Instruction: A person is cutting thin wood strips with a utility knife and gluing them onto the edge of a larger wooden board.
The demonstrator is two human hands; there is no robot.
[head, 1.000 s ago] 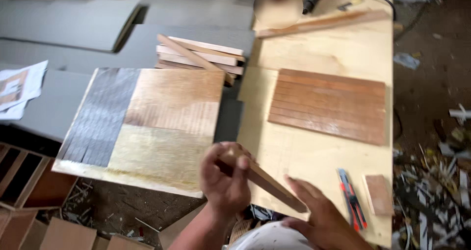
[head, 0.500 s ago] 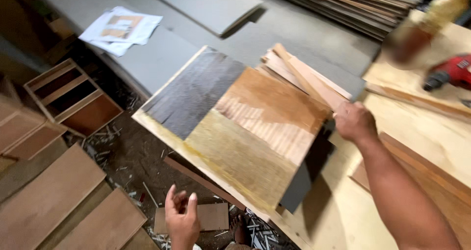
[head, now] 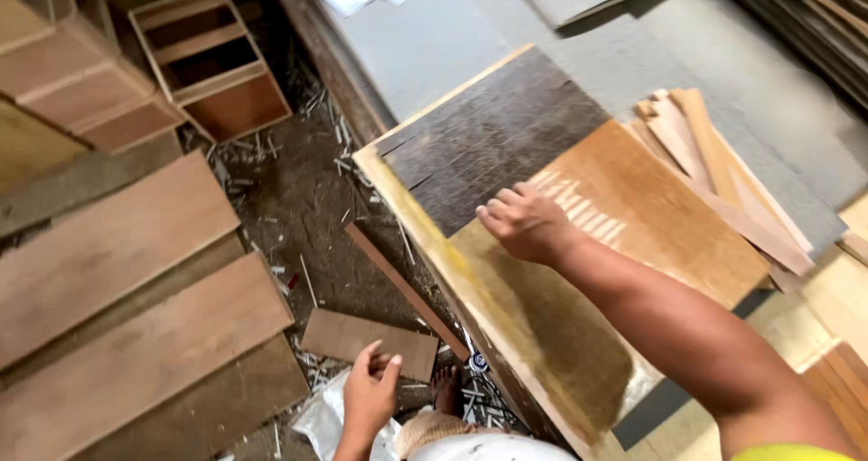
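Right hand (head: 524, 221) rests with curled fingers on the panel (head: 579, 244), whose long axis runs upper-left to lower-right; left hand (head: 369, 390), fingers loose, touches a small board (head: 362, 339) at the frame's bottom.

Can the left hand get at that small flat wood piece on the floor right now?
Probably yes: the left hand hangs open just over the small wood piece, fingertips at its near edge, nothing between them. The right hand rests on the large panel.

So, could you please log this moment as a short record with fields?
Setting: woodworking area, debris on floor
Left hand: open, low over the floor, fingertips at a small board
Right hand: resting flat on a patchwork panel
Panel: dark and brown veneers, lying on the bench
Nearby: strips beyond the panel, planks and an open box on the floor
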